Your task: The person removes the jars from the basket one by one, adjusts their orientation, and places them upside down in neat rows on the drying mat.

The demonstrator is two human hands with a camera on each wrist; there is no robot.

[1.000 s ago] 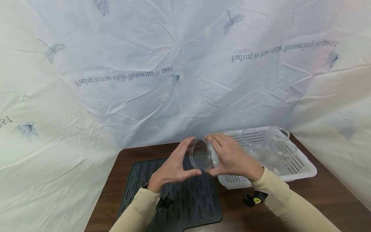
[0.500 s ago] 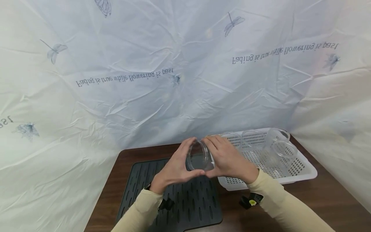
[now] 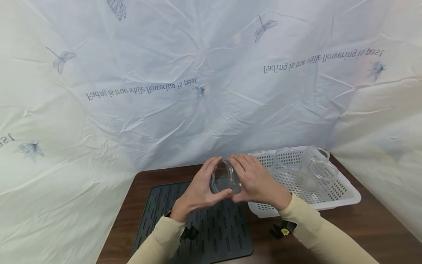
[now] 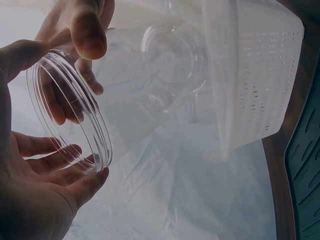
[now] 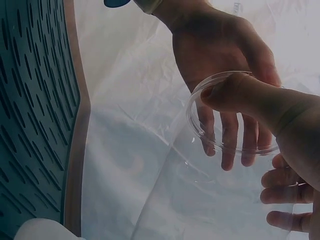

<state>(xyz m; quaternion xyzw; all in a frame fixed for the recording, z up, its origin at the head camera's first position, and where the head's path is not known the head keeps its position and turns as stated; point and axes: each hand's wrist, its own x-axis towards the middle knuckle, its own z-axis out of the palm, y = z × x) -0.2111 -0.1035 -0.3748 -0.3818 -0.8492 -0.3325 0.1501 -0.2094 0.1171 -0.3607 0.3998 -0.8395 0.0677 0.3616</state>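
Both hands hold a clear plastic jar [image 3: 234, 181] on its side above the dark mat, its ringed mouth toward the left. My left hand [image 3: 197, 189] grips the ringed end, thumb below and fingers along the far side. My right hand [image 3: 258, 179] curls round the jar just behind those rings. The left wrist view shows the transparent body [image 4: 150, 95] stretching away from the rings to a round base. Whether a separate clear lid sits over the mouth cannot be told. In the right wrist view, the left fingers [image 5: 229, 145] show through the rings.
A white perforated basket [image 3: 352, 196] stands at the right, with several clear jars [image 3: 324, 172] in it. A dark slotted mat [image 3: 211, 227] lies on the brown wooden table [image 3: 123, 209]. A pale printed sheet [image 3: 197, 121] hangs behind and along the sides.
The right hand has come slightly left, closer to the left hand, and the jar has shifted a little left with it. Both hands still hold the jar.
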